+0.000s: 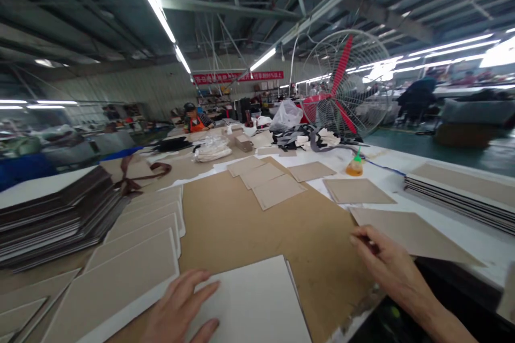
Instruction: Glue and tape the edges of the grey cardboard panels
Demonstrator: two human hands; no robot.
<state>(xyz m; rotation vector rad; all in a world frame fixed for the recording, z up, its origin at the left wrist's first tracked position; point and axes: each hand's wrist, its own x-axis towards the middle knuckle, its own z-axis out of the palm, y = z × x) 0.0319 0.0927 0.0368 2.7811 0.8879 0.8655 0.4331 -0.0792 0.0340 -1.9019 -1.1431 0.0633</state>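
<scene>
My left hand lies flat with fingers spread on the near left edge of a white board in front of me. My right hand reaches to the right, its fingers pinched on the near corner of a grey-brown cardboard sheet that lies on the white table. Both rest over a large brown cardboard underlay.
Overlapping grey boards fan out at left beside a dark stack. More grey sheets, a glue bottle and a board stack lie farther out. A red-bladed fan stands behind; a person in orange sits far off.
</scene>
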